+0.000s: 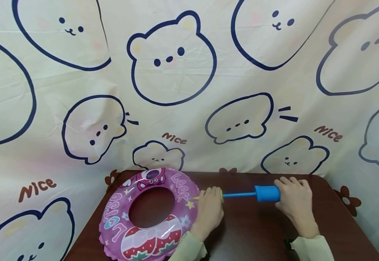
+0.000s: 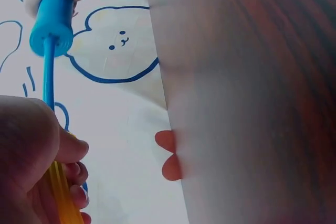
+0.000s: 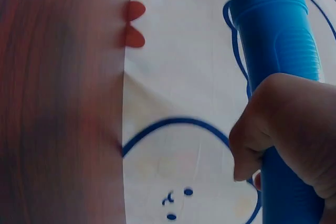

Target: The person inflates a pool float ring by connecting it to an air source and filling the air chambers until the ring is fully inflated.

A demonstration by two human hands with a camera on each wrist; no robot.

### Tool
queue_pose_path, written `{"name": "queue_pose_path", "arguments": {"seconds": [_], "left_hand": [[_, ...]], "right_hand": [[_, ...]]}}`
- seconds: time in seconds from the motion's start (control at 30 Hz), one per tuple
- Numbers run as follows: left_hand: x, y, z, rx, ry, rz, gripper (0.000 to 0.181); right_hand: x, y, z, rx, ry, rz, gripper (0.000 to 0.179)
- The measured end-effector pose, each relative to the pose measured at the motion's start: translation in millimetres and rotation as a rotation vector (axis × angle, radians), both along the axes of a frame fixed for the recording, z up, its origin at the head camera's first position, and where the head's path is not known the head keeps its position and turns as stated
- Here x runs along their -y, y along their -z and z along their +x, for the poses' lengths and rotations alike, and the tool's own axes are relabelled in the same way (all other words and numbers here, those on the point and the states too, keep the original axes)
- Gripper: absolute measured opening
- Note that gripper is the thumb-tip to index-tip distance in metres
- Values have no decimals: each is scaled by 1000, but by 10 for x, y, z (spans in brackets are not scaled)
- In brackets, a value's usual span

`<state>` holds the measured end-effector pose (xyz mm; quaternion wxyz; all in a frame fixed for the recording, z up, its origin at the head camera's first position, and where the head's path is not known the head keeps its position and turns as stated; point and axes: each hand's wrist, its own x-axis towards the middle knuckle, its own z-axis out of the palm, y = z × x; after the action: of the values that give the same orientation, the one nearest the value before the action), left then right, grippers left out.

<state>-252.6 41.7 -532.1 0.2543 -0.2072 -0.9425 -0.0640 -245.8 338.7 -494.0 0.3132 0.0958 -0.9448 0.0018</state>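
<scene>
A hand pump with a blue barrel (image 3: 278, 35), a thin blue rod (image 1: 239, 195) and a yellow end piece (image 2: 64, 198) spans between both hands. My right hand (image 1: 295, 201) grips the barrel, fingers wrapped round it. The left hand (image 1: 210, 210) holds the yellow piece, its fingers curled about it in the left wrist view. Beside the left hand lies a pink swim ring (image 1: 112, 203) with strawberry and bear prints, puffed out. A yellow tip pokes out from the left hand over the ring's right side; whether it sits in a valve cannot be seen.
The dark brown wooden table (image 1: 251, 232) lies under the ring and pump. Behind it and at both sides hangs a pale cloth (image 1: 189, 119) printed with bear outlines, and its lower part meets the table's back edge.
</scene>
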Motion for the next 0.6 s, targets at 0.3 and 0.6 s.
{"name": "queue_pose_path", "arguments": {"seconds": [0.3, 0.6], "left_hand": [[-14, -3, -15, -33, -20, -50, 27], [-40, 43, 32, -10, -32, -117, 39]], "right_hand": [[431, 112, -30, -3, -37, 10, 61], [800, 319, -23, -35, -53, 34, 60]]}}
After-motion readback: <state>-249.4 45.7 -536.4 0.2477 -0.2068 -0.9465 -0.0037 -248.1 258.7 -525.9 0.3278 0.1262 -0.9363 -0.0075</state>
